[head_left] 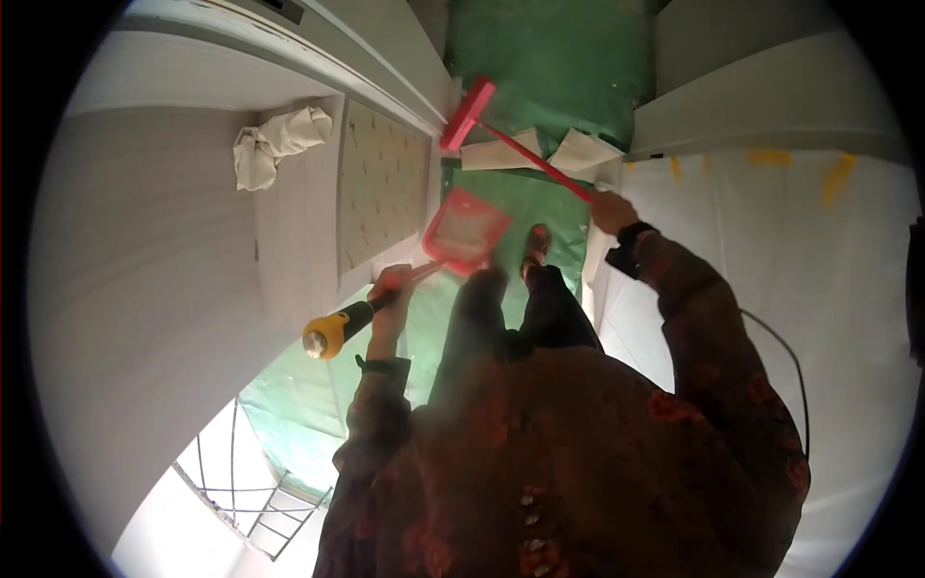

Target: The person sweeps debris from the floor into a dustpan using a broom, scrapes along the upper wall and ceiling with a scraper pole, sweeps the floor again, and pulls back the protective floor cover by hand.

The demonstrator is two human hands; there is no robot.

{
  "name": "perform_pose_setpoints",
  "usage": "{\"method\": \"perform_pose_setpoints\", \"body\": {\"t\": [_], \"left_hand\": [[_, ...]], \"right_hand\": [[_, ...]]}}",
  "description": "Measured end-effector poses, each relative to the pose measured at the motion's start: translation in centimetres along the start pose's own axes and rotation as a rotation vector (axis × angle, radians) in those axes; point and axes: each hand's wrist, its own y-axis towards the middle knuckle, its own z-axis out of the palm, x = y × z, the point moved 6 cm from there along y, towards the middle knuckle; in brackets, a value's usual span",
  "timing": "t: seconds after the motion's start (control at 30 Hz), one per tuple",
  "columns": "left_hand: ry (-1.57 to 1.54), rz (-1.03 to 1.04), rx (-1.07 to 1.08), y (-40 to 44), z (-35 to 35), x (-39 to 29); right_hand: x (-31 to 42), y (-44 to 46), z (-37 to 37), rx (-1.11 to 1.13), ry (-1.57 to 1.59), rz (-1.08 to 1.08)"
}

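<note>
My right hand [614, 211] is closed around the red handle of a broom [540, 162], whose red head [469, 114] is out ahead near the left wall. In my left hand [389, 285], closed, is the handle of a red dustpan [466, 231], its pan low in front of my feet. A black-and-yellow tool handle [332, 332] with a metal end cap also sticks out of that hand toward me; its other end is hidden. Pale material, not clear in kind, shows inside the pan.
Green sheeting [549, 58] covers the floor. Pale torn pieces [585, 151] lie across the passage ahead. A crumpled cloth [279, 144] rests on a ledge at left, beside a patterned panel [383, 188]. Metal scaffolding [279, 515] stands at lower left. A white-covered surface [752, 250] flanks my right.
</note>
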Motion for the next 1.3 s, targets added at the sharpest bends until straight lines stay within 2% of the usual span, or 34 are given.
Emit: {"method": "perform_pose_setpoints", "body": {"t": [0.07,0.13,0.2,0.27,0.3,0.47,0.53,0.57,0.6,0.67,0.73,0.8,0.9,1.17,1.27,1.3], "left_hand": [[0.038,-0.009,0.016,0.9,0.4,-0.5],[-0.001,-0.009,0.012,1.8,0.3,-0.4],[-0.036,-0.021,-0.004,2.8,0.1,-1.0],[-0.007,-0.121,0.004,3.6,-0.1,-1.2],[0.022,-0.200,0.015,4.0,-0.2,-0.9],[-0.044,-0.214,0.040,5.4,-0.4,-0.3],[-0.042,-0.226,0.046,6.0,-0.4,0.3],[-0.025,-0.210,0.042,6.0,-0.2,0.9],[-0.008,-0.194,0.041,6.1,-0.1,1.4],[-0.006,-0.152,0.028,6.5,0.1,1.9],[-0.003,-0.107,0.014,7.0,0.3,1.4],[0.047,-0.128,0.033,7.4,0.5,1.2],[0.012,-0.074,0.011,8.0,1.4,1.4],[0.096,-0.276,-0.041,6.5,3.1,0.2],[0.090,-0.321,-0.071,5.0,3.6,-0.8],[0.077,-0.296,-0.075,4.5,3.8,-1.4]], "right_hand": [[0.3,0.4,-4.7,-0.023,-0.051,0.022],[0.4,0.8,-5.1,0.019,-0.116,0.025],[0.7,1.3,-6.0,-0.005,-0.051,0.045],[1.5,1.0,-6.7,0.053,-0.028,0.051],[1.9,1.0,-7.2,0.034,-0.035,0.003],[1.8,2.2,-8.4,0.090,-0.089,-0.074],[1.0,2.3,-8.9,0.006,-0.114,-0.066],[-0.1,2.3,-8.3,0.009,-0.114,-0.215],[0.7,1.7,-9.0,0.012,-0.117,-0.218],[1.6,-0.5,-11.5,0.043,-0.093,0.000],[1.7,-0.6,-11.0,0.133,-0.106,0.015],[2.3,-0.2,-10.3,0.077,-0.002,-0.021],[1.9,2.6,-8.5,0.144,-0.077,-0.011],[-0.6,2.3,-12.7,0.161,0.023,-0.125],[-1.4,-0.3,-15.2,0.438,0.285,0.290],[-1.2,-0.9,-16.3,0.451,0.277,0.274]]}}
